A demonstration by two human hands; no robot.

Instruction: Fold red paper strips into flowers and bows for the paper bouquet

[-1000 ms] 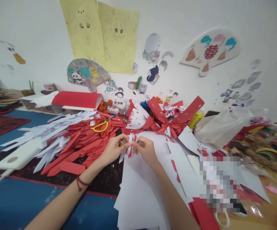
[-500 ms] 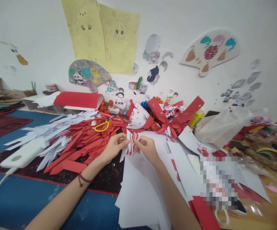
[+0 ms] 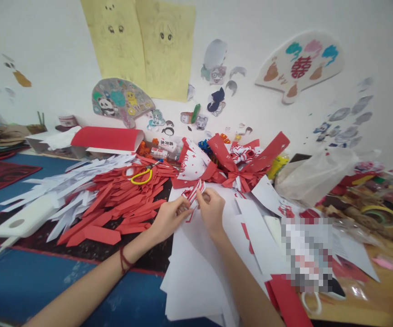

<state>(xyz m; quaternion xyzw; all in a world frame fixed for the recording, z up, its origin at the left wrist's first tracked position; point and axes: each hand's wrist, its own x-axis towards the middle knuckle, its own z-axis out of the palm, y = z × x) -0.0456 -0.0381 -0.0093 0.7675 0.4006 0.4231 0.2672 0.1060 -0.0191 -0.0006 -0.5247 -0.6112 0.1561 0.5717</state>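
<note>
Between my hands is a small folded paper piece with red and white stripes [image 3: 194, 192], tilted up to the right. My left hand [image 3: 171, 219] is closed on its lower left side, and a thin strip hangs by those fingertips. My right hand [image 3: 212, 210] pinches its right edge between thumb and finger. Both hands are above a stack of white paper sheets [image 3: 196, 277]. Just behind them stand a white paper fold with red stars [image 3: 194, 163] and a red and white paper bouquet [image 3: 244, 165]. The fingers partly hide the striped piece.
On the left lie red folded strips [image 3: 115, 204], white strips [image 3: 81, 175], yellow-handled scissors [image 3: 142, 177] and a corded white device [image 3: 26, 218]. A plastic bag [image 3: 319, 175], a tape roll [image 3: 382, 215] and red paper [image 3: 288, 299] are on the right. Behind is the wall [image 3: 237, 18].
The striped paper has tilted over to the right and shifted slightly right. My left hand has moved lower on it, while my right hand stays at its right edge. The view has shifted a little.
</note>
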